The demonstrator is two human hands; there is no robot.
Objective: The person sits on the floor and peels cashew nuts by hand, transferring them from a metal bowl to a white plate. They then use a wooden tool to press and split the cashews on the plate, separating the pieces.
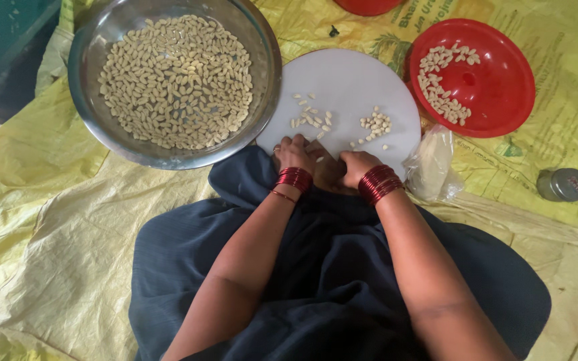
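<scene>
Resting at the near edge of a round white board [352, 87], the left hand [294, 154] and the right hand [356, 164] sat close together, fingers curled inward; whether either held a kernel could not be determined. Two small clusters of pale peeled nuts [376, 124] lay on the board just beyond the knuckles. A steel bowl [262, 40] of nuts stood touching the board's left edge, a red plate [503, 87] with fewer to its right, and a clear plastic bag [431, 164] beside the right wrist.
</scene>
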